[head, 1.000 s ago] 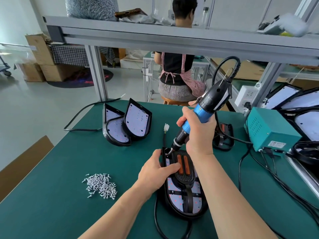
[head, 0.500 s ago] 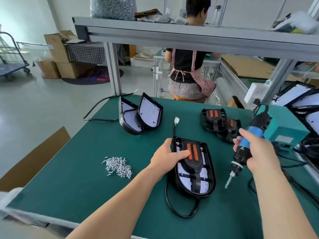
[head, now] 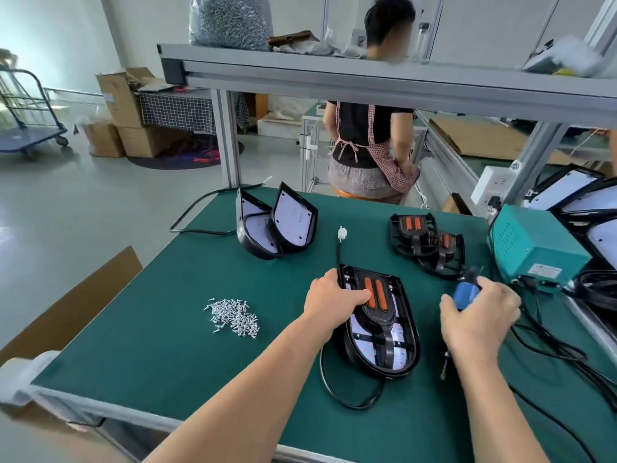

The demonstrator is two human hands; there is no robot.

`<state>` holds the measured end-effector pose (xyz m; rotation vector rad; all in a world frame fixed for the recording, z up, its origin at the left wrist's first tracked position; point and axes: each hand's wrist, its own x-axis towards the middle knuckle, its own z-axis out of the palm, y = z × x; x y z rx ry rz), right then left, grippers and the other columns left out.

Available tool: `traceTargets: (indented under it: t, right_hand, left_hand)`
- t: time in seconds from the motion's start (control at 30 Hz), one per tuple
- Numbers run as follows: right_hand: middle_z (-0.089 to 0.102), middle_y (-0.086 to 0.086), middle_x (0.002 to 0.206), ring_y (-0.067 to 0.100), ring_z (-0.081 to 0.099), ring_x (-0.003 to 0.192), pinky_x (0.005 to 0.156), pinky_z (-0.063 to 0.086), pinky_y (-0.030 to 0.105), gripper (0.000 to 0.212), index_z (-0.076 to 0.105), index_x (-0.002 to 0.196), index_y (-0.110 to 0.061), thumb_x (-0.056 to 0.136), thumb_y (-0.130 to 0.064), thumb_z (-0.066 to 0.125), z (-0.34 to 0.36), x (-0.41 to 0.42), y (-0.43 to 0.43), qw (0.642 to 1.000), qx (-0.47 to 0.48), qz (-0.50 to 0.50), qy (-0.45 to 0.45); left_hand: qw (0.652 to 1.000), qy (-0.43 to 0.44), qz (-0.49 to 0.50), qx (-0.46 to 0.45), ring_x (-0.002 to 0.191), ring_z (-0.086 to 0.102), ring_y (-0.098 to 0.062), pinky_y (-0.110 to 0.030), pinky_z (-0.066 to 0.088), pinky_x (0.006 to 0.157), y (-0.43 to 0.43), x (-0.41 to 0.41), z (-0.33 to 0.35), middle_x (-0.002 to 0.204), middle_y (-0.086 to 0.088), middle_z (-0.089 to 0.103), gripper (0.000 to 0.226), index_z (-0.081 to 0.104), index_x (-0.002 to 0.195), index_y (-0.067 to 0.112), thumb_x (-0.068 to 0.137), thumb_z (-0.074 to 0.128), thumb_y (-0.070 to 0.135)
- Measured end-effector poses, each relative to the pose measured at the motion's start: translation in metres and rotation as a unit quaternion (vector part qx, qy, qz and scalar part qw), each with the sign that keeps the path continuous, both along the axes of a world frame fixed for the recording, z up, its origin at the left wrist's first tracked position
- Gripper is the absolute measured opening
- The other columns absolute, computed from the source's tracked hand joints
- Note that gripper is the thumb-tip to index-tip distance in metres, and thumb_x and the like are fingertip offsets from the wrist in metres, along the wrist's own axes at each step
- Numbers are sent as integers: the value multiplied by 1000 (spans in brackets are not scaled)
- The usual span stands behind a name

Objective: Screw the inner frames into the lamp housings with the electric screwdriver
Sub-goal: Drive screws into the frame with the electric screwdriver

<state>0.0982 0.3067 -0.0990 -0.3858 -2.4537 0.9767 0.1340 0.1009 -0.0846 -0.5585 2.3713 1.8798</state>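
A black lamp housing [head: 405, 342] lies flat on the green mat, its inner frame [head: 377, 302] with two orange strips seated inside. My left hand [head: 330, 300] rests on the housing's upper left edge, thumb reaching onto the frame. My right hand [head: 477, 315] grips the blue electric screwdriver [head: 465, 294] low over the mat, to the right of the housing. The bit tip [head: 444, 367] shows below my wrist, off the housing. A pile of silver screws [head: 233, 317] lies to the left.
Two housings [head: 277, 225] lean together at the back left. Two loose inner frames [head: 427, 243] lie at the back right. A teal power supply box [head: 534, 247] with black cables [head: 551, 345] sits at the right. A person sits beyond the bench. The mat's front edge [head: 200, 424] is near.
My right hand has carried the screwdriver off the housing's top, out to the right and down toward the mat. My left hand stays on the housing. The view has pulled back.
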Motion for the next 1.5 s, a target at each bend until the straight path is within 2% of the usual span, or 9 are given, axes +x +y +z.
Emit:
traceTargets:
  t: [0.23, 0.33, 0.43, 0.53, 0.7, 0.83, 0.97, 1.2, 1.5]
  right_hand:
    - [48, 12, 152, 30, 47, 137, 101, 39, 34, 67, 32, 154, -9, 100, -39, 57, -6, 30, -64, 964, -32, 235, -119]
    - [49, 6, 151, 16, 53, 129, 96, 39, 25, 73, 31, 157, -15, 97, -37, 66, -6, 28, -63, 936, -219, 236, -142]
    - [62, 4, 134, 5, 68, 98, 76, 52, 14, 57, 46, 148, -11, 96, -18, 69, -12, 27, -60, 846, -445, 244, -162]
    - [75, 15, 112, 26, 76, 93, 68, 60, 31, 35, 62, 128, -6, 93, -8, 67, -13, 27, -60, 751, -586, 263, -152]
    - [71, 23, 119, 39, 71, 107, 82, 61, 46, 42, 65, 127, -4, 87, -12, 71, -12, 31, -60, 691, -637, 298, -167]
    - [69, 25, 123, 41, 69, 110, 85, 61, 47, 47, 63, 131, -1, 85, -9, 70, -11, 32, -52, 665, -661, 306, -166]
    - [69, 25, 122, 38, 72, 103, 82, 61, 47, 45, 63, 130, -1, 85, -5, 66, -9, 34, -55, 642, -689, 303, -144]
    - [69, 27, 122, 47, 66, 114, 100, 52, 59, 51, 57, 133, 3, 84, -2, 70, -2, 39, -54, 679, -666, 287, -114]
    - [68, 23, 127, 44, 65, 117, 98, 54, 51, 56, 58, 133, -6, 81, -5, 77, 16, 48, -38, 688, -637, 343, -57]
  left_hand:
    - [1000, -6, 17, 11, 103, 69, -27, -47, 55, 96, 0, -11, 0, 110, -8, 70, 38, 58, 111, 11, 78, 77, 16]
    - [997, 7, 35, 67, 93, 70, -22, -37, 60, 82, -8, -12, -3, 107, -9, 70, 36, 55, 110, 14, 81, 75, 6]
    - [991, 14, 42, 125, 86, 72, -22, -30, 60, 72, -15, -10, -2, 102, -9, 72, 37, 53, 111, 17, 83, 73, 2]
    - [982, 9, 46, 182, 102, 72, -34, -50, 57, 94, -13, -8, 1, 110, -16, 73, 51, 52, 123, 10, 79, 79, 8]
    - [970, -9, -9, 244, 89, 76, -35, -48, 62, 81, -12, -4, 4, 105, -22, 75, 43, 60, 121, -2, 84, 76, 13]
    - [984, 2, -45, 171, 103, 74, -29, -51, 54, 101, -9, -3, 2, 112, -10, 76, 62, 65, 122, 11, 75, 76, 49]
    - [975, 3, -74, 210, 110, 72, -26, -43, 51, 101, -11, -2, 0, 117, -9, 75, 55, 78, 114, 18, 99, 46, 61]
    - [986, 80, 41, 138, 87, 76, -16, -32, 57, 78, -7, -4, -10, 94, 1, 80, 49, 76, 100, 21, 107, 36, 48]
    - [986, 154, 11, 66, 81, 59, -26, -63, 50, 90, -11, 5, -28, 94, -30, 68, 39, 67, 89, 4, 92, 58, 42]
